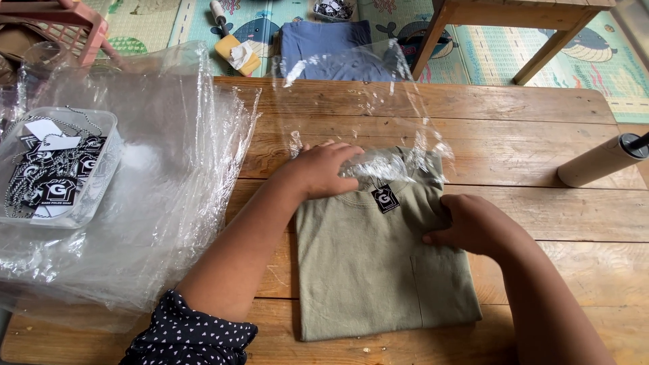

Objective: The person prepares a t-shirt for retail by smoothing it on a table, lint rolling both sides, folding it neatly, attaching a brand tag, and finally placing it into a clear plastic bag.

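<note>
Shirt (378, 270), olive and folded, lies at the near edge of the wooden table (541, 135). Left hand (323, 169) presses flat on its collar where a clear bag (365, 101) begins; right hand (476, 226) rests open-fingered on its right side, gripping nothing. A stack of bags (169, 189) covers the table's left edge.

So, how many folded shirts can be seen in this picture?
2. An olive green shirt lies on the wooden table under both hands, its collar partly inside a clear plastic bag. A blue shirt lies on the floor mat beyond the table. Others may be hidden.
</note>
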